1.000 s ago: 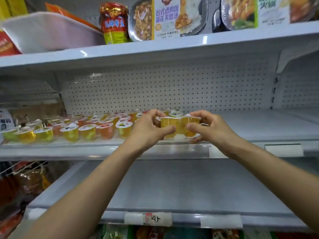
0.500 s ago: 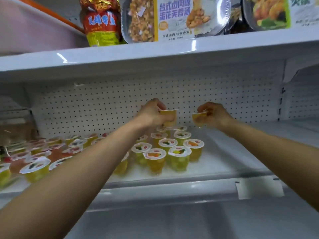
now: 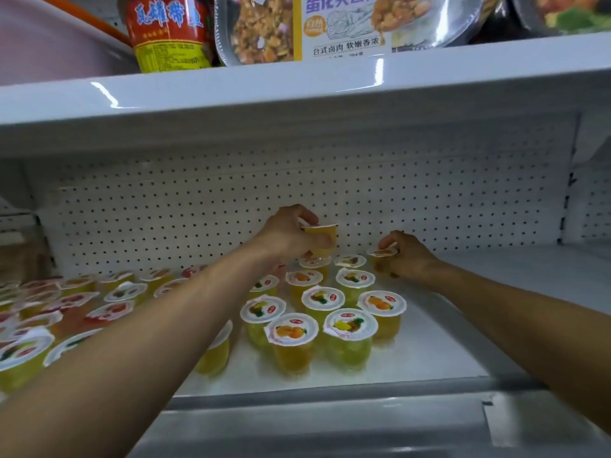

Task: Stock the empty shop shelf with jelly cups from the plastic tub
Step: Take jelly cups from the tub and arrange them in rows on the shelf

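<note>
Jelly cup (image 3: pixel 322 238) is hanging upright, axis vertical, directly over a standing cup (image 3: pixel 315 263) in the back row, close to the pegboard (image 3: pixel 198 200). Left hand (image 3: pixel 287 236) is wrapping fingers and thumb round its wall. Second jelly cup (image 3: pixel 382 254) is sitting lower, at the back-right edge of the cluster, with the right hand (image 3: pixel 408 256) pinching it near the rim, almost at shelf (image 3: pixel 446 342) level. Judging: the right one is nearer its spot, and the left is needing a gap. Stocked cups (image 3: pixel 350 325) are filling front and left.

The white shelf (image 3: pixel 436 345) holds rows of jelly cups (image 3: pixel 291 332), left to middle.
</note>
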### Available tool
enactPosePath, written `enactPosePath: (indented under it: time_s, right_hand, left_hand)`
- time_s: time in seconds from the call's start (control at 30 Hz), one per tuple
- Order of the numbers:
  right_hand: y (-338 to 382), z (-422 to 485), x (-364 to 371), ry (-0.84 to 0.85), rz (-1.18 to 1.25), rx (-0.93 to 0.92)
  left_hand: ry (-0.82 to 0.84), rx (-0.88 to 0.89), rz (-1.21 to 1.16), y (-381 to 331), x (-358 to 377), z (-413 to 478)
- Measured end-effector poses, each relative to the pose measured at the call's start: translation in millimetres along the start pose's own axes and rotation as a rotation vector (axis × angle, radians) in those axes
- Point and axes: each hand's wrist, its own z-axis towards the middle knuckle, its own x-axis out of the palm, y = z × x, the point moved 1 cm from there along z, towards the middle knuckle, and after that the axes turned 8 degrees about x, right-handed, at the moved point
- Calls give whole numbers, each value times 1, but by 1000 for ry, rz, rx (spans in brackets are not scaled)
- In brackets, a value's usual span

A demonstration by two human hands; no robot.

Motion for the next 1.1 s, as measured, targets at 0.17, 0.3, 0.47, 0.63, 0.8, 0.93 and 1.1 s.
enactPosePath:
  time_s: [0.17, 0.3, 0.47, 0.63, 0.8, 0.93, 1.1]
  right_hand:
    - [-1, -5, -11, 23, -112, -50]
    - [27, -37, -39, 45, 144, -191]
    - [57, -80, -55, 240, 220, -365]
    - [53, -88, -60, 147, 284, -380]
    - [25, -78, -50, 69, 143, -292]
    - [6, -71, -37, 38, 54, -248]
    - [-4, -65, -26, 74, -36, -199]
  left_hand:
    - [0, 4, -28, -8, 8, -1]
    - [-2, 7, -80, -23, 16, -4]
    - [-10, 76, -146, -48, 26, -10]
    - [8, 118, -205, -62, 32, -19]
    - [-39, 253, 274, -46, 28, -32]
    - [-22, 280, 484, -32, 26, -40]
    - [-16, 261, 542, -24, 23, -46]
